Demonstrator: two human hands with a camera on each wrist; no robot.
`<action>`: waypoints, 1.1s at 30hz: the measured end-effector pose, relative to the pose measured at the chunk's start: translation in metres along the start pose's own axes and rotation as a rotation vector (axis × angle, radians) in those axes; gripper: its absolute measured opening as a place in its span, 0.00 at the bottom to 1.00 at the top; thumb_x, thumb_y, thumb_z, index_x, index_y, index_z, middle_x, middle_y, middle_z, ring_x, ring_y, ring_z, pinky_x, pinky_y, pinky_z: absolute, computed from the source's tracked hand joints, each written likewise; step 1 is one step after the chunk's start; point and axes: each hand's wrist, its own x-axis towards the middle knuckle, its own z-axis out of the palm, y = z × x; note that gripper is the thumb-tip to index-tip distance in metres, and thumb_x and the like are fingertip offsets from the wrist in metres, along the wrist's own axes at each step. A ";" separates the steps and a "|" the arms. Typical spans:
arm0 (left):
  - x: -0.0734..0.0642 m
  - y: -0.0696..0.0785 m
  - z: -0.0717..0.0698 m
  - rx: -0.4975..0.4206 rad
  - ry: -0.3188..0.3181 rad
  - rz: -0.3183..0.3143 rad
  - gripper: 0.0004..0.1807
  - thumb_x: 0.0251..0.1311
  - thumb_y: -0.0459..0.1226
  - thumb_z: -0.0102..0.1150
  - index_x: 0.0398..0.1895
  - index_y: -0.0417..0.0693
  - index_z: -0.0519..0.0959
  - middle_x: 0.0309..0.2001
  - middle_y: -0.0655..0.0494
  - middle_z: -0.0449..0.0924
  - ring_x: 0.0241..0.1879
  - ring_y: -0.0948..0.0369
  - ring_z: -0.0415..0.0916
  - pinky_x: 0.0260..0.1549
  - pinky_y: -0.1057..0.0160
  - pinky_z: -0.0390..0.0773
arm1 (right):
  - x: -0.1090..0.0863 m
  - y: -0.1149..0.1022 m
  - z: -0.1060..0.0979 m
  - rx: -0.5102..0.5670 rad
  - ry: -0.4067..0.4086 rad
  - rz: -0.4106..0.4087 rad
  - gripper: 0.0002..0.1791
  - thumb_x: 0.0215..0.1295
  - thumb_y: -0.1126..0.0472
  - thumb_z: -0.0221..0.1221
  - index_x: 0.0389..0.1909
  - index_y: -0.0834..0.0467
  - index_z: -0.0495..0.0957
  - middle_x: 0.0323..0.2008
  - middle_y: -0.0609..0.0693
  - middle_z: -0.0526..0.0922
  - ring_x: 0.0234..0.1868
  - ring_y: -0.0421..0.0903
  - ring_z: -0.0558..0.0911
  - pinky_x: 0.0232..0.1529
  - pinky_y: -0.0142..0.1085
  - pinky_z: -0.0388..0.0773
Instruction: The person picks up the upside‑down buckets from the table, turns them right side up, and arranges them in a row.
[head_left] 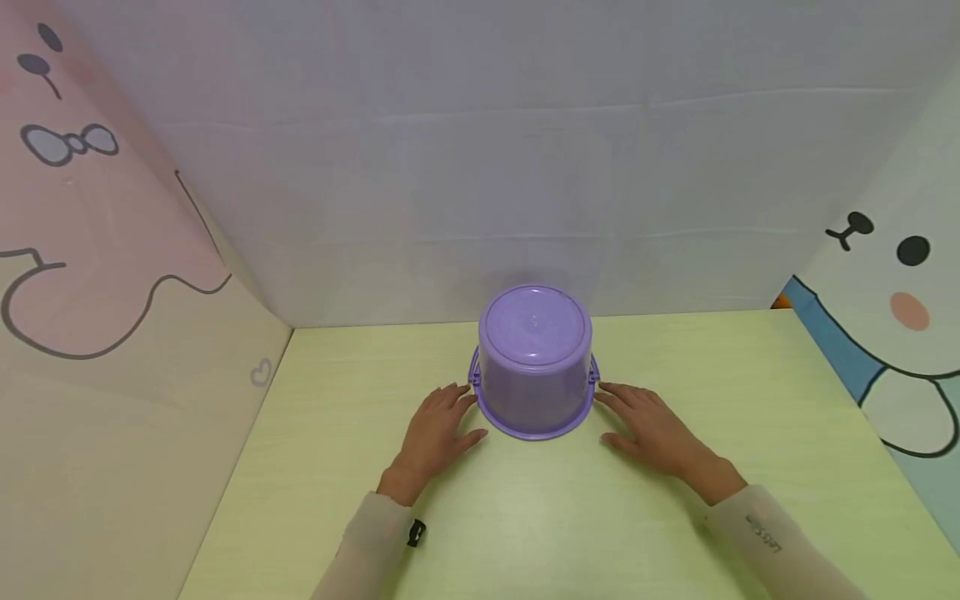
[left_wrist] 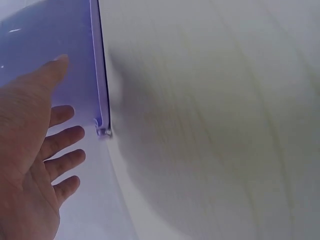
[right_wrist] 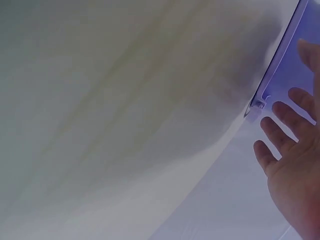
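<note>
The room's basically a boxed-in nook: whitish back wall (head_left: 487,208), left wall (head_left: 112,458) with a pink cartoon figure (head_left: 112,225), right wall (head_left: 926,150) with a cartoon animal (head_left: 912,250). Next size down is the surface (head_left: 315,450), pale yellow-green with faint wood grain, running right up to the back wall.

Around the middle, near the back wall, there's a purple bucket (head_left: 534,396), flipped over so its base faces up and the rim sits on the surface.

Then the hands, coming in from the near side in pale sleeves (head_left: 367,542). Left hand (head_left: 437,429) and right hand (head_left: 648,425) are well apart, one either side of the bucket, fingers loosely spread and nothing gripped. The wrist views are a bit murky, so I can't tell whether any fingertips actually touch it.

My read on the step: both hands placed around the bucket. Shifting it from here would, I reckon, call for bringing both in evenly so it doesn't skid or tip.

Small stuff: handle lugs (head_left: 594,377) poke out right by the fingertips, so snagging's possible. Tiniest thing is a black buckle (head_left: 416,533) by the left cuff.
</note>
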 end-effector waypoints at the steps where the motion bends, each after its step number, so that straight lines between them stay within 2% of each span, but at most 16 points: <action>1: 0.000 0.001 0.000 -0.003 -0.004 0.003 0.31 0.63 0.48 0.75 0.64 0.43 0.80 0.65 0.42 0.80 0.69 0.41 0.74 0.73 0.41 0.68 | 0.000 -0.001 0.000 0.002 -0.005 0.002 0.34 0.66 0.57 0.72 0.69 0.66 0.74 0.68 0.63 0.77 0.66 0.65 0.77 0.65 0.63 0.74; 7: 0.002 0.008 0.002 -0.010 -0.030 0.025 0.30 0.64 0.48 0.75 0.64 0.43 0.80 0.64 0.44 0.81 0.66 0.44 0.75 0.72 0.43 0.70 | 0.001 -0.005 0.002 0.017 -0.028 0.007 0.32 0.67 0.60 0.71 0.69 0.65 0.74 0.67 0.63 0.77 0.66 0.65 0.77 0.65 0.63 0.74; 16: 0.003 0.013 0.007 0.051 -0.019 0.069 0.27 0.64 0.49 0.74 0.58 0.40 0.83 0.61 0.44 0.82 0.63 0.45 0.76 0.70 0.48 0.72 | 0.000 -0.007 0.008 -0.026 0.030 -0.049 0.25 0.67 0.68 0.67 0.65 0.65 0.78 0.64 0.61 0.80 0.61 0.64 0.80 0.61 0.62 0.77; 25: 0.002 0.014 0.011 0.090 -0.025 0.075 0.26 0.65 0.49 0.73 0.57 0.42 0.84 0.59 0.47 0.83 0.63 0.47 0.77 0.69 0.48 0.73 | 0.002 -0.009 0.007 -0.043 -0.029 -0.027 0.25 0.71 0.66 0.65 0.67 0.66 0.77 0.67 0.62 0.79 0.62 0.63 0.79 0.62 0.60 0.78; 30: 0.002 0.014 0.012 0.115 -0.044 0.064 0.25 0.66 0.50 0.72 0.57 0.42 0.84 0.60 0.47 0.83 0.64 0.46 0.76 0.68 0.47 0.74 | 0.003 -0.011 0.007 -0.047 -0.040 -0.020 0.24 0.71 0.66 0.66 0.65 0.66 0.77 0.67 0.62 0.79 0.62 0.64 0.79 0.61 0.60 0.79; 33: 0.003 0.014 0.012 0.142 -0.032 0.076 0.23 0.65 0.48 0.73 0.56 0.43 0.84 0.59 0.48 0.83 0.63 0.46 0.77 0.66 0.48 0.76 | 0.004 -0.012 0.008 -0.051 -0.035 -0.023 0.23 0.70 0.66 0.67 0.64 0.65 0.78 0.66 0.62 0.79 0.60 0.63 0.80 0.59 0.59 0.80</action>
